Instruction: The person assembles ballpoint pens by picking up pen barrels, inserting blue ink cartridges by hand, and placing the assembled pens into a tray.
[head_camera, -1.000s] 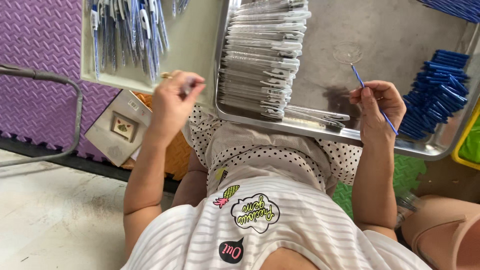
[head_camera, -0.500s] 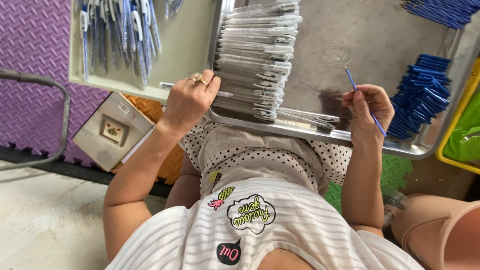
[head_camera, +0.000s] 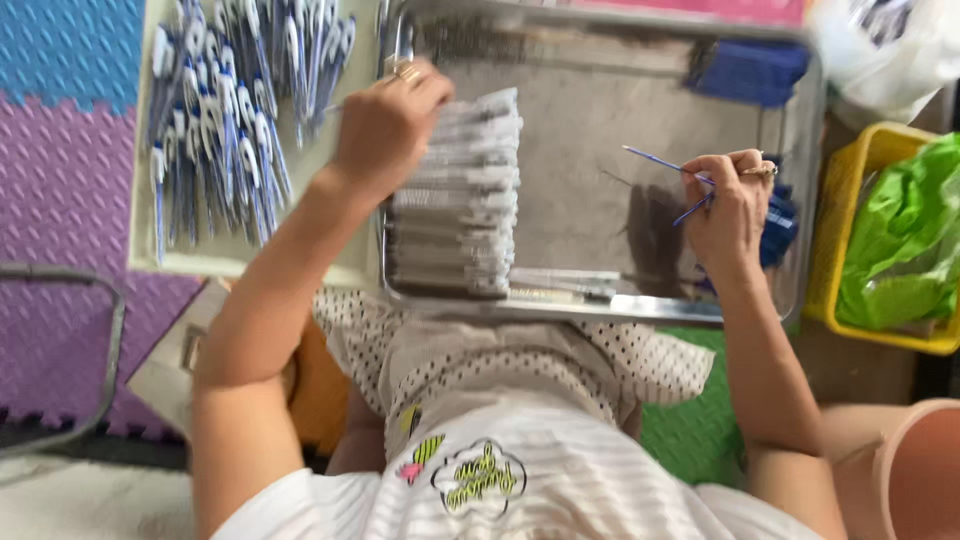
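Note:
My right hand (head_camera: 728, 208) is over the right side of a metal tray (head_camera: 610, 306) and pinches two thin blue refill sticks (head_camera: 660, 162). My left hand (head_camera: 385, 122) is raised above the tray's left edge with its fingers closed around a thin pale piece; what it is I cannot make out. Under that hand lies a stack of clear pen barrels (head_camera: 455, 195) in rows inside the tray. Left of the tray, a pale flat box (head_camera: 150, 262) holds several blue and white pens (head_camera: 215, 110).
A pile of blue refills (head_camera: 750, 72) lies at the tray's far right corner, more by my right wrist. A yellow basket (head_camera: 858, 165) with a green bag (head_camera: 900, 240) stands to the right. Purple and blue foam mats (head_camera: 60, 160) cover the floor on the left.
The view has swung forward over the tray. My left hand rose from the tray's near left edge to above the barrel stack. My right hand keeps the blue sticks, now two.

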